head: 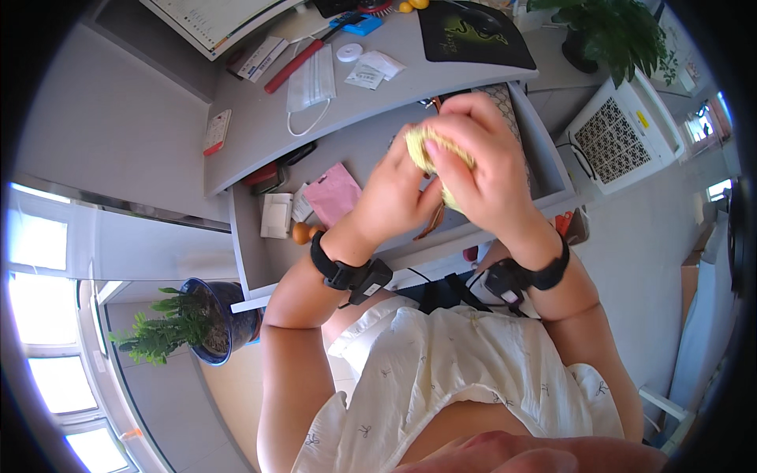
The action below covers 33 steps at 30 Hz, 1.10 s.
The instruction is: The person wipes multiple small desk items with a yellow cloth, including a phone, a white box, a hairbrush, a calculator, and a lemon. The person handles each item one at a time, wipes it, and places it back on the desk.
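A crumpled yellow cloth is bunched between my hands above the open desk drawer. My right hand grips the cloth, its thumb pressed on top. From the other side my left hand is closed on the same bundle, with its fingers partly hidden. A slim brown item hangs out below the cloth; its shape is mostly covered, so I cannot tell what it is. Inside the drawer, left of my hands, lie a pink pouch, a white box and a wooden knobbed object.
On the desktop are a face mask, a red-handled tool, a white round case, small packets and a mouse pad. A potted plant stands left of the drawer, a white appliance with a patterned grille at right.
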Each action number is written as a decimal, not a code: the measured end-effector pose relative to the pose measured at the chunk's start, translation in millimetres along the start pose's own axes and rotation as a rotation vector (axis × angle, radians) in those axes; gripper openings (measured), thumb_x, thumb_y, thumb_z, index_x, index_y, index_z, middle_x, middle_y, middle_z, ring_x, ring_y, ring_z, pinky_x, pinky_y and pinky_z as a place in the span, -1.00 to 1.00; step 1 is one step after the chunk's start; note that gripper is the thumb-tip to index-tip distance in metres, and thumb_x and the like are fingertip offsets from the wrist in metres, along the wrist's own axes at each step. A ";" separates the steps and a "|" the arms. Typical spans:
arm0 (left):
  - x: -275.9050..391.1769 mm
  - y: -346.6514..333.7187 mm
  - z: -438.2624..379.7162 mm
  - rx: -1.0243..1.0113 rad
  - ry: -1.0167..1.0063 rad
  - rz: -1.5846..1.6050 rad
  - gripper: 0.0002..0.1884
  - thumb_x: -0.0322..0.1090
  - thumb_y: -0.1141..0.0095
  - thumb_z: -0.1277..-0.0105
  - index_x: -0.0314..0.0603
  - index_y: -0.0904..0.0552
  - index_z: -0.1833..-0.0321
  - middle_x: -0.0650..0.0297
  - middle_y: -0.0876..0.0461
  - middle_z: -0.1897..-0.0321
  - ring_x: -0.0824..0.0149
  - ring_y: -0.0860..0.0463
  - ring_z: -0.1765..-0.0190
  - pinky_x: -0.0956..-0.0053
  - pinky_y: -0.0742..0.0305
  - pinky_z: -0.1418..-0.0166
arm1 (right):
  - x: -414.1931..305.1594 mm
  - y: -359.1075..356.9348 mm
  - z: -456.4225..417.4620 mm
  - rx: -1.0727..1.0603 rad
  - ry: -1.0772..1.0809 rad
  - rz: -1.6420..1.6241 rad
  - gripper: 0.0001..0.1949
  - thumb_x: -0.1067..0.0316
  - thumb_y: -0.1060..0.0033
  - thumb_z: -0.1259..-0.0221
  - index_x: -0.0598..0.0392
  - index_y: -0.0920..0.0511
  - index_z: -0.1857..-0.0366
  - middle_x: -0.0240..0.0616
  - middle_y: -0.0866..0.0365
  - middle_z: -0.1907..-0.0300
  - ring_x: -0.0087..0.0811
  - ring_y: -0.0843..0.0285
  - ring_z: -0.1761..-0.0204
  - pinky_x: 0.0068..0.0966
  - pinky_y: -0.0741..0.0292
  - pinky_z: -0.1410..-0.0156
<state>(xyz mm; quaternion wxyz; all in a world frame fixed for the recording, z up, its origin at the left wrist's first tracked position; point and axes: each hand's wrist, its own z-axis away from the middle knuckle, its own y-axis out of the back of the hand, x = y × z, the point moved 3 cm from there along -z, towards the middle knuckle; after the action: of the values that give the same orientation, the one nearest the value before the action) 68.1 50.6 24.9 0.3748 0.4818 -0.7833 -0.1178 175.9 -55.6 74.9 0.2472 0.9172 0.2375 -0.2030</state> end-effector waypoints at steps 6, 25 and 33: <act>-3.6 -4.3 1.0 -0.048 0.119 0.493 -0.49 -0.23 -0.23 -0.39 -0.31 -0.47 -0.32 0.09 -0.52 -0.08 0.18 -0.56 -0.06 0.36 -0.49 -0.18 | 54.9 -2.0 13.5 0.124 -0.530 -0.147 -0.81 0.32 -0.22 -0.39 0.23 -0.64 0.14 -0.23 -0.64 0.20 -0.36 -0.62 0.18 -0.50 -0.51 0.03; -4.9 -5.6 2.6 0.154 0.478 1.002 -0.54 -0.15 -0.10 -0.52 -0.29 -0.47 -0.33 0.23 -0.57 -0.16 0.38 -0.54 -0.09 0.48 -0.42 -0.22 | 28.1 -9.6 60.5 0.177 -0.192 -0.095 -0.78 0.48 -0.18 -0.31 0.14 -0.66 0.00 -0.21 -0.58 0.06 -0.39 -0.61 0.11 -0.44 -0.58 0.06; -37.7 16.6 -1.4 0.014 0.412 -0.077 -0.63 -0.39 -0.41 -0.20 -0.26 -0.66 -0.06 0.14 -0.62 0.11 0.27 -0.69 0.19 0.42 -0.59 0.08 | 59.7 -34.6 91.1 -0.117 -1.164 -0.851 -0.75 0.26 -0.11 -0.46 0.22 -0.64 0.05 -0.32 -0.70 0.29 -0.54 -0.66 0.33 -0.58 -0.59 0.20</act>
<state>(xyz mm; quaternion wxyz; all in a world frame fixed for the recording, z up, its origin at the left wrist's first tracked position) 67.5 91.1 17.0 0.5187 0.5279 -0.6720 -0.0254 182.1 -59.2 -39.2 0.2817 0.4738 0.4143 -0.7243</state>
